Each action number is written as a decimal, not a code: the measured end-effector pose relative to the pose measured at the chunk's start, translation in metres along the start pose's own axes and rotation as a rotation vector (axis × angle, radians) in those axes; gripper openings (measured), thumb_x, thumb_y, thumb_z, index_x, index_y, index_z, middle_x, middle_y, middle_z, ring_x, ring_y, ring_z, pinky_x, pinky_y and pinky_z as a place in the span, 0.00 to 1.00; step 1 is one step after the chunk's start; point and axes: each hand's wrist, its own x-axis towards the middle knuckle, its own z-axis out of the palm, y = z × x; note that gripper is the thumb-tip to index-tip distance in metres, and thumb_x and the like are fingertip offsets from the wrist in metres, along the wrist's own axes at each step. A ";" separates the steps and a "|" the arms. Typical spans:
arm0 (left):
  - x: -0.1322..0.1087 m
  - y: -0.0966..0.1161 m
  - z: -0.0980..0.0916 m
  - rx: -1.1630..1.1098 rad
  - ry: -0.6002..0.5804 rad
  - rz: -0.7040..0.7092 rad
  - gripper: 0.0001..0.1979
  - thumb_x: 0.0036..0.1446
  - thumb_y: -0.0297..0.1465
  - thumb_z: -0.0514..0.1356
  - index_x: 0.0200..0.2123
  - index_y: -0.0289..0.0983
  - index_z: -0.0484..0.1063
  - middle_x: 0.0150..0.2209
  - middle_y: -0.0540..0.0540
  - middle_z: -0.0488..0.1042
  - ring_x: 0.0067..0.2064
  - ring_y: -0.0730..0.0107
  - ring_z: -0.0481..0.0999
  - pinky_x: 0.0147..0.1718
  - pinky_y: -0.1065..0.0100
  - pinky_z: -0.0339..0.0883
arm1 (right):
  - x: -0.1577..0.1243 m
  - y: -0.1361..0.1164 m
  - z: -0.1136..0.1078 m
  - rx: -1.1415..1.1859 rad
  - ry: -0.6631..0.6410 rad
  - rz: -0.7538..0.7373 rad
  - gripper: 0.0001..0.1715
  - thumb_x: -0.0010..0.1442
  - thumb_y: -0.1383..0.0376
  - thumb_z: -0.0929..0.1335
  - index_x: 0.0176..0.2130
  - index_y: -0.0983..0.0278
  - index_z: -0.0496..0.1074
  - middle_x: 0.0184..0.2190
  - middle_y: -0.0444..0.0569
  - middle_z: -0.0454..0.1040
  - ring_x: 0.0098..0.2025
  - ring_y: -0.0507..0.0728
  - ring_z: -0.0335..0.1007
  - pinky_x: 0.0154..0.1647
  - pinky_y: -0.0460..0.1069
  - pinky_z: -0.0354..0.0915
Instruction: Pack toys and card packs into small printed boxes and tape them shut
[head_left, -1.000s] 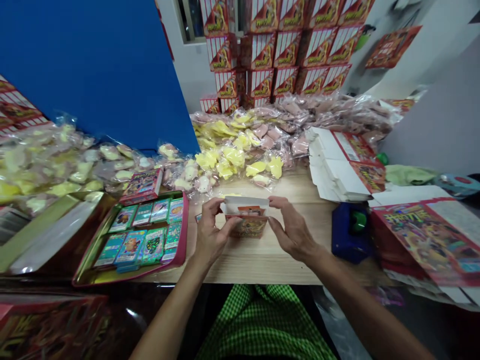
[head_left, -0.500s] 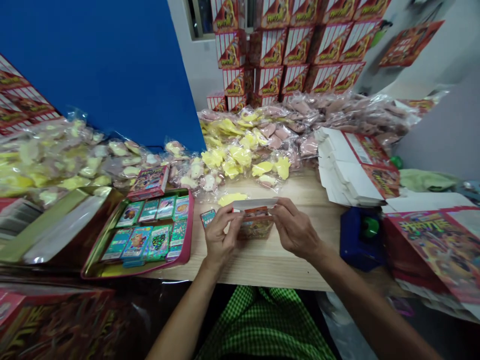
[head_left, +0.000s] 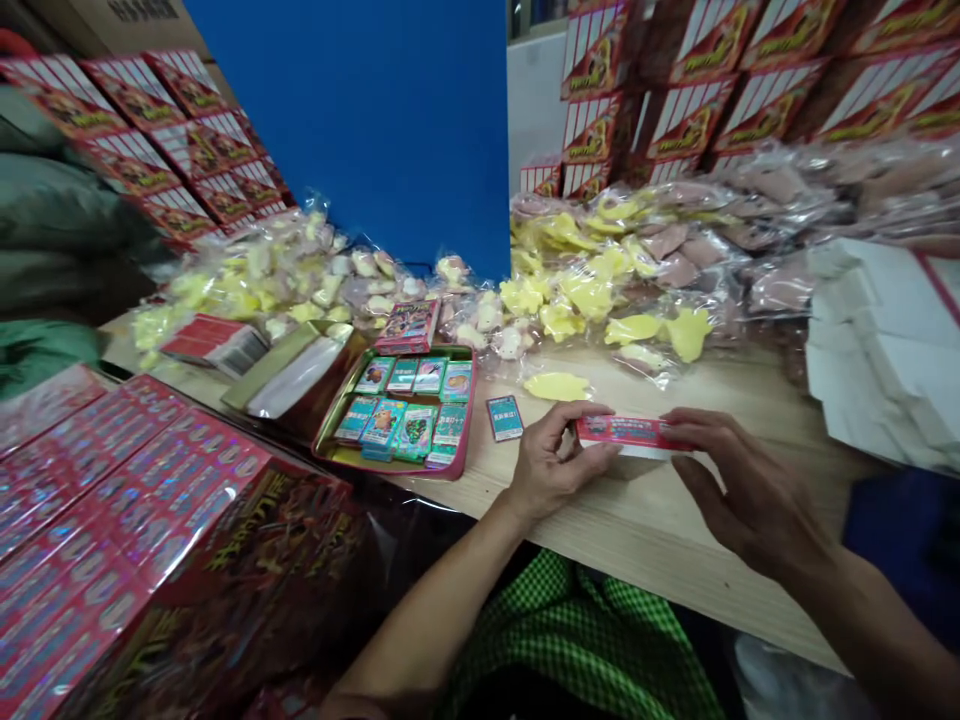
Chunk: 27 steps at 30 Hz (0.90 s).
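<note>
A small pink-and-white printed carton [head_left: 626,433] lies lengthwise on the wooden table [head_left: 637,540], seen from its narrow side. My left hand [head_left: 559,462] pinches its left end between fingers and thumb. My right hand [head_left: 742,490] rests its fingers on the right end. To the left of my left hand lies a loose teal card [head_left: 505,418]. Beyond it sits a pink-rimmed tin tray [head_left: 442,470] holding several rows of similar cards. A flat yellow piece in clear plastic [head_left: 557,386] lies just above the carton.
Heaps of bagged yellow and pink soft items [head_left: 600,270] line the table's back. Red printed boxes [head_left: 675,90] stack behind them. White flat cartons [head_left: 877,340] stand at right. Shiny pink boxes [head_left: 127,480] fill the lower left, below the table's front edge.
The view has swung left and tilted. The carton, earlier upright with its white flap raised, now lies on its side with the pink face showing. My hands have spread apart along it.
</note>
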 end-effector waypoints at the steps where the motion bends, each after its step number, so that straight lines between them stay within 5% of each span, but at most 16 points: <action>1: -0.001 -0.001 0.002 0.006 0.016 -0.015 0.20 0.60 0.40 0.68 0.52 0.38 0.74 0.45 0.43 0.80 0.44 0.66 0.79 0.46 0.62 0.75 | 0.000 0.000 0.001 -0.009 0.000 0.009 0.14 0.70 0.68 0.62 0.55 0.65 0.65 0.49 0.59 0.73 0.49 0.61 0.74 0.46 0.53 0.71; 4: 0.000 -0.002 0.003 0.042 0.023 0.015 0.24 0.62 0.40 0.67 0.58 0.39 0.70 0.44 0.43 0.81 0.43 0.66 0.80 0.47 0.61 0.75 | 0.004 0.000 0.004 -0.034 0.007 0.014 0.16 0.71 0.67 0.62 0.57 0.66 0.63 0.48 0.58 0.73 0.47 0.61 0.75 0.44 0.53 0.72; 7: 0.004 0.003 -0.001 0.129 -0.026 0.159 0.16 0.65 0.33 0.64 0.55 0.41 0.74 0.44 0.44 0.81 0.44 0.68 0.80 0.46 0.64 0.75 | 0.008 -0.003 0.001 -0.033 -0.002 -0.024 0.07 0.70 0.71 0.63 0.48 0.64 0.66 0.44 0.55 0.74 0.43 0.58 0.74 0.41 0.50 0.71; 10: 0.008 0.010 -0.012 0.235 -0.135 0.287 0.09 0.66 0.28 0.62 0.48 0.41 0.79 0.45 0.45 0.80 0.46 0.69 0.79 0.44 0.65 0.75 | 0.009 -0.006 -0.004 -0.034 -0.031 -0.063 0.08 0.68 0.73 0.62 0.46 0.64 0.65 0.44 0.56 0.73 0.44 0.58 0.74 0.41 0.51 0.73; 15: 0.019 0.013 -0.032 0.506 -0.354 0.435 0.16 0.63 0.32 0.66 0.54 0.40 0.76 0.56 0.38 0.76 0.53 0.62 0.78 0.49 0.58 0.77 | 0.004 0.002 0.005 -0.041 -0.017 -0.111 0.14 0.66 0.76 0.60 0.49 0.66 0.65 0.47 0.61 0.72 0.48 0.61 0.72 0.44 0.55 0.75; 19: 0.026 0.022 -0.030 0.698 -0.420 0.599 0.14 0.62 0.21 0.64 0.50 0.35 0.76 0.51 0.38 0.79 0.51 0.63 0.80 0.49 0.61 0.77 | 0.004 -0.002 0.014 -0.017 0.088 -0.086 0.16 0.65 0.77 0.59 0.48 0.65 0.66 0.47 0.58 0.72 0.50 0.60 0.72 0.47 0.55 0.75; 22: 0.028 0.028 -0.018 0.741 -0.399 0.620 0.13 0.60 0.19 0.64 0.48 0.33 0.77 0.49 0.37 0.80 0.49 0.62 0.81 0.47 0.62 0.77 | -0.011 -0.015 0.002 0.020 0.168 0.119 0.18 0.65 0.77 0.58 0.51 0.65 0.66 0.50 0.60 0.71 0.59 0.61 0.68 0.54 0.56 0.73; 27: 0.025 0.022 0.012 0.677 -0.306 0.613 0.14 0.58 0.19 0.67 0.47 0.34 0.77 0.48 0.38 0.80 0.47 0.62 0.81 0.47 0.62 0.76 | -0.080 -0.033 -0.042 -0.245 0.350 0.866 0.16 0.61 0.74 0.61 0.45 0.63 0.70 0.50 0.59 0.72 0.53 0.63 0.72 0.54 0.59 0.71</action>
